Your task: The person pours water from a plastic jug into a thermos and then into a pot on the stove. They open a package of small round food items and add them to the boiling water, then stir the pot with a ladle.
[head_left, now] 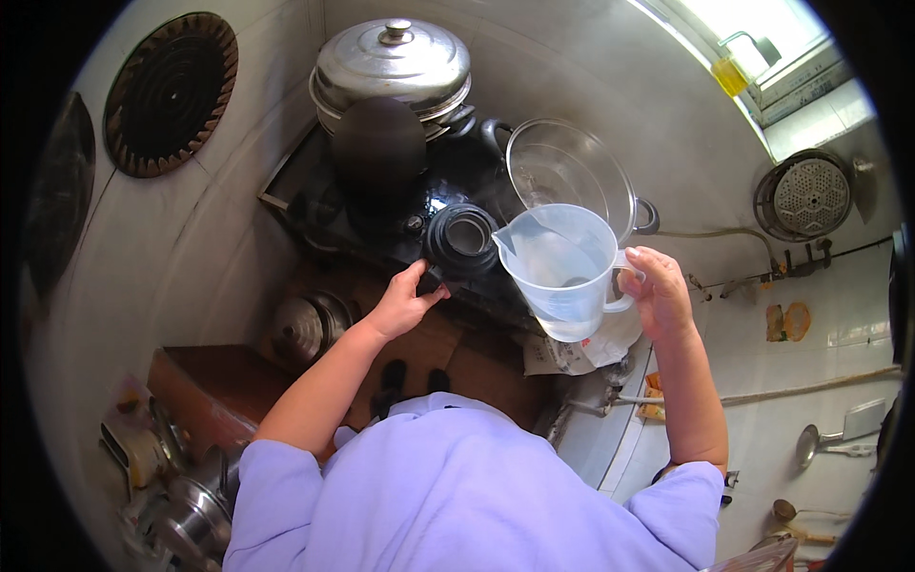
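Observation:
My right hand (654, 289) is closed on the handle of a translucent plastic measuring jug (561, 272) with clear liquid in it. The jug's spout is at the right rim of a dark, round, open-mouthed vessel (463, 243), and the jug looks slightly tilted; no stream of liquid can be made out. My left hand (411, 300) grips the handle on the near side of this dark vessel. Behind both stands a black stove (322, 232), and a wide pan with two handles (572, 168) sits beyond the jug.
A lidded metal steamer pot (393, 64) stands at the back of the stove, with a dark rounded object (379, 143) before it. Lidded metalware (304, 329) is low at the left, near a brown cabinet (207, 386). A white bag (572, 357) lies below the jug. Utensils (822, 443) hang at the right.

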The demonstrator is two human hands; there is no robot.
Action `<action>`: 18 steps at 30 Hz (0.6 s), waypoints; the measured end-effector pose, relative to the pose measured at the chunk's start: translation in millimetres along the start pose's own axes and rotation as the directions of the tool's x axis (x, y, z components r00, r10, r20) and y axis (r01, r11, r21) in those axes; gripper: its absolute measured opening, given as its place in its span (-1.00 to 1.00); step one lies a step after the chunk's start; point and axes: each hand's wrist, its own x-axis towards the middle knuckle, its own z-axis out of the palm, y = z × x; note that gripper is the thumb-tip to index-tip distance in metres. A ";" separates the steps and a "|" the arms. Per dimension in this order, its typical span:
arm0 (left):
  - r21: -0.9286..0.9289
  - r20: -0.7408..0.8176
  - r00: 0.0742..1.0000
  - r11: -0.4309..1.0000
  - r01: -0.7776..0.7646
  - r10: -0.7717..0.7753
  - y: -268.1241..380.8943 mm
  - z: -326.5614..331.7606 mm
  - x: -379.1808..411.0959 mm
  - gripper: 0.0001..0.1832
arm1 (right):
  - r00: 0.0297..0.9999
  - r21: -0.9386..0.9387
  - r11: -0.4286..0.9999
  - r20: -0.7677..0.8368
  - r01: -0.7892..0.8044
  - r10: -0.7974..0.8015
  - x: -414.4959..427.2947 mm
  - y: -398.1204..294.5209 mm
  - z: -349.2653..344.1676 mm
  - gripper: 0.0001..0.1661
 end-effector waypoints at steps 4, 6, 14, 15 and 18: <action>0.027 -0.024 0.999 0.999 -0.038 0.038 -0.8 0.8 -2.0 -0.73 | 1.000 -0.048 0.999 0.014 -0.007 0.008 5.2 -3.4 1.4 -0.75; 0.021 -0.033 0.999 0.999 -0.035 0.036 0.1 0.4 -2.7 -0.76 | 1.000 -0.068 0.998 0.027 -0.009 0.011 6.5 -4.4 2.5 -0.74; 0.043 -0.024 0.999 0.998 -0.039 0.040 5.2 5.6 0.9 -0.78 | 0.998 -0.145 0.989 0.064 -0.014 0.023 9.6 -17.1 12.8 -0.70; 0.056 -0.022 0.999 0.997 -0.045 0.046 6.0 6.5 1.3 -0.78 | 0.997 -0.154 0.988 0.065 -0.019 0.030 9.8 -19.0 14.4 -0.69; 0.073 -0.013 0.998 0.996 -0.058 0.059 4.8 9.4 2.8 -0.75 | 0.997 -0.186 0.982 0.066 -0.013 0.026 9.8 -23.9 17.8 -0.69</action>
